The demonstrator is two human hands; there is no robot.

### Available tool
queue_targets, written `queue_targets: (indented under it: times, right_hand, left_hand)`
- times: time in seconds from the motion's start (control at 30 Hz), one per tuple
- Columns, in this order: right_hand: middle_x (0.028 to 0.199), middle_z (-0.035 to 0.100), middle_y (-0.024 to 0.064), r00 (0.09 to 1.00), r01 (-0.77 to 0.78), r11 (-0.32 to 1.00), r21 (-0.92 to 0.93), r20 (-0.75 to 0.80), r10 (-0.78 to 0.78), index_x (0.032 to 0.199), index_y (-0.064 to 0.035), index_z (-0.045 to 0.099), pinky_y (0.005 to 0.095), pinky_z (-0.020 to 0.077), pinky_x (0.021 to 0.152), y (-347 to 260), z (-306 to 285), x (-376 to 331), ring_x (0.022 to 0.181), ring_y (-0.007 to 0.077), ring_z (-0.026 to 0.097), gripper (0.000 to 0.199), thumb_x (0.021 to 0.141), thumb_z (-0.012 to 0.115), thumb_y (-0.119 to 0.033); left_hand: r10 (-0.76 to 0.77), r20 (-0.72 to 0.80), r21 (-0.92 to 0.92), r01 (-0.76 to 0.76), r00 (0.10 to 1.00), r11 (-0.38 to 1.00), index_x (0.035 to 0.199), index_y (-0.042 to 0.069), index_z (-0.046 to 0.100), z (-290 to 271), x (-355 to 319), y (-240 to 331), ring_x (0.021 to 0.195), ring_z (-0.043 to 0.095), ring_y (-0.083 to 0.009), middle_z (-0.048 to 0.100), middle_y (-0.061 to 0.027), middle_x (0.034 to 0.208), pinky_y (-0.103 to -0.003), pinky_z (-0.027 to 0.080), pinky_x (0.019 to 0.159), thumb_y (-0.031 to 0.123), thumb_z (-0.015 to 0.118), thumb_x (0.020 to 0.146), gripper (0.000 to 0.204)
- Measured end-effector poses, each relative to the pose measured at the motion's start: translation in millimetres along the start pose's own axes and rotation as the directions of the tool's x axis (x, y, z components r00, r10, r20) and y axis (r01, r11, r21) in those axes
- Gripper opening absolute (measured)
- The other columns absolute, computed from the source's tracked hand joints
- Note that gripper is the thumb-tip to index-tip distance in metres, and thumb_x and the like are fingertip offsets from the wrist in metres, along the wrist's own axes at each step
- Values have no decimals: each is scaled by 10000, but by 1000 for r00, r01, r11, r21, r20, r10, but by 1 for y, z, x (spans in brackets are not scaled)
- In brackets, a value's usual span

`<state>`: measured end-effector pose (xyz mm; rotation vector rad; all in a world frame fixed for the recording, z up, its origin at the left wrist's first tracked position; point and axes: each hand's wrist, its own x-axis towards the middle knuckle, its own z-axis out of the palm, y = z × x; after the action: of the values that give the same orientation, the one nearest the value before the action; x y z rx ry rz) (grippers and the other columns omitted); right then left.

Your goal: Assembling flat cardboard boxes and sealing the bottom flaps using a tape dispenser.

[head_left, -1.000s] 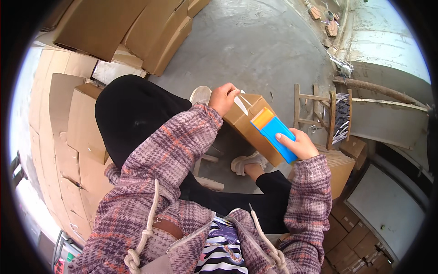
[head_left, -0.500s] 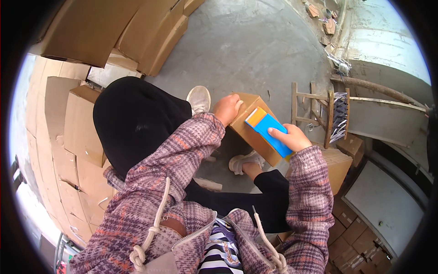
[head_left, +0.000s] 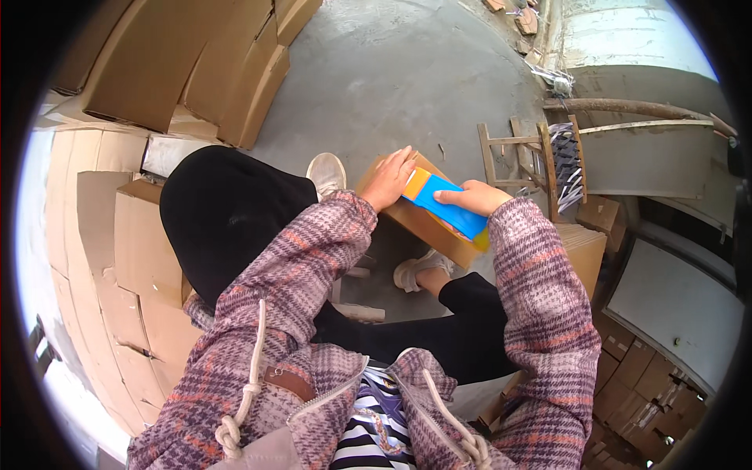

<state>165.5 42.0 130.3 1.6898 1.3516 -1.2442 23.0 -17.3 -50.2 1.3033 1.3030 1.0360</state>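
Both my hands on a small brown carton, a blue packet on top.

From the left I see stacked brown cardboard boxes [head_left: 137, 235] and flattened sheets above them. My left hand [head_left: 389, 178] lies flat, fingers spread, on the small cardboard carton [head_left: 427, 223] held over my knees. My right hand [head_left: 479, 197] presses a flat blue packet with an orange end [head_left: 442, 202] onto the carton's top. Right of it stands a wooden rack [head_left: 540, 160], then more cartons [head_left: 583, 247].
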Motion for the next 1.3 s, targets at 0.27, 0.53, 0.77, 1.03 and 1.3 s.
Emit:
queue_targets:
  times: [0.27,0.53,0.77,1.03,1.3]
  right_hand:
    - [1104,609,211,999,-35,986,-161,-7,34,1171,40,575,381,436,883,-15,-5,-10,987,300,598,819,744,539,-657]
    - [1086,606,249,999,-34,992,-118,8,36,1132,125,553,361,474,846,38,-2,-9,954,303,618,923,715,562,-699]
    - [1037,627,240,995,-94,991,-93,-23,92,1093,121,577,363,486,821,123,9,-10,920,293,632,887,716,580,-682]
    - [1113,592,264,1000,-16,990,-137,-3,16,1168,113,543,372,460,868,118,8,-10,981,316,611,933,718,532,-704]
    - [1205,571,206,999,1,981,-196,-31,-8,1201,-17,575,363,418,934,117,3,-23,1087,306,567,742,752,532,-606]
  left_hand:
    - [-106,36,190,97,994,977,1312,80,458,-6,-4,4,1215,443,-340,477,-182,1306,-422,350,1007,395,390,963,475]
    - [-179,-11,410,168,984,897,1316,112,461,-7,-7,11,1275,384,-320,408,-163,1377,-472,317,1019,429,372,960,485]
    - [-203,10,411,181,979,893,1324,110,450,-9,-5,14,1300,351,-309,383,-147,1400,-524,281,1022,440,381,951,503]
    - [231,413,795,-472,881,380,1369,61,371,51,-12,54,1388,200,-252,292,-99,1471,-531,111,1109,346,440,915,540]
    - [299,397,755,-494,868,431,1414,58,303,65,-18,48,1401,174,-237,260,-101,1490,-494,49,1126,436,410,913,637]
